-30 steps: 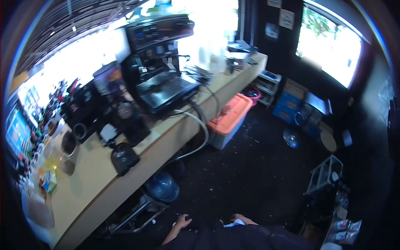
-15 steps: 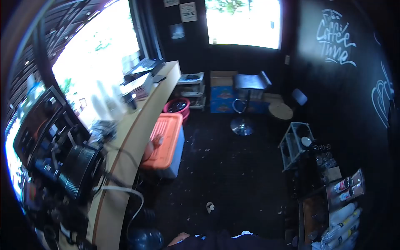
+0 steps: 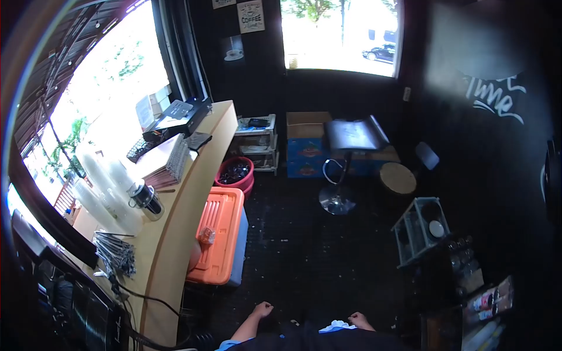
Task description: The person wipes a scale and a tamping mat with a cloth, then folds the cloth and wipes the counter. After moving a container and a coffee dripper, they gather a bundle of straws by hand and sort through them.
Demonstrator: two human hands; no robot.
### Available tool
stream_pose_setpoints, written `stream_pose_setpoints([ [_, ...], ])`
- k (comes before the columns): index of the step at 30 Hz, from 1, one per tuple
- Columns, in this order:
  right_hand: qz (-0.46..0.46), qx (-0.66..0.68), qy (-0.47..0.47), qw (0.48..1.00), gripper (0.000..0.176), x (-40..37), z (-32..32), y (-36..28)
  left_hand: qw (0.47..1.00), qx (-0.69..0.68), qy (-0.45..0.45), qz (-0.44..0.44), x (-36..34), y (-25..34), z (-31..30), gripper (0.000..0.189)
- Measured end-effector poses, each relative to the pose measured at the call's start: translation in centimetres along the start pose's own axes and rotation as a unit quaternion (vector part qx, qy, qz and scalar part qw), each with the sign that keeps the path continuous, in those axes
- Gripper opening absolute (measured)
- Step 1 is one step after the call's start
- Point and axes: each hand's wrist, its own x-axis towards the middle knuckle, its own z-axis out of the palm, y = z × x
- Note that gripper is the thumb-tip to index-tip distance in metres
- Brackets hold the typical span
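My left hand [image 3: 263, 309] hangs low in front of my body, its fingers curled in, with nothing showing in them. The right hand [image 3: 359, 320] is low too, fingers loosely closed, beside a bunched white and blue cloth [image 3: 338, 325] at my waist; a gap shows between that hand and the left one. The nearest large thing to my left hand is a storage box with an orange lid [image 3: 218, 266]. On that lid lies a small wrapped orange-brown packet [image 3: 206, 236]. Both hands are over the dark floor [image 3: 293, 257].
A long wooden counter [image 3: 167, 251] runs along my left, bearing stacked plastic cups [image 3: 105, 196], a metal shaker [image 3: 147, 203] and papers [image 3: 165, 164]. Ahead stand a bar stool [image 3: 354, 136], blue cartons [image 3: 304, 157] and a pink tub [image 3: 250, 186]. A small shelf rack [image 3: 413, 234] stands right.
The view has moved forward and turned slightly, so the counter and floor things sit differently. Both hands show now; earlier only part of the left one appeared at the bottom edge.
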Motion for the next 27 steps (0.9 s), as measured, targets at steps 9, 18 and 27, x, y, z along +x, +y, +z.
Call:
stream_pose_setpoints([
  [9, -0.147, -0.217, -0.190, 0.946, 0.027, 17.4, 0.9, -13.9, 0.892, -0.401, 0.204, -0.048, 5.9, -0.5, -4.3, 0.018],
  [18, -0.417, -0.113, -0.164, 0.887, 0.023, 29.2, 4.7, -50.9, 0.687, -0.400, 0.600, 0.094, 3.0, 13.1, -25.3, 0.017],
  [27, -0.748, 0.045, -0.389, 0.536, 0.010, -1.4, 15.3, -81.4, 0.525, -0.324, 0.774, 0.144, -2.5, 13.9, -39.0, 0.027],
])
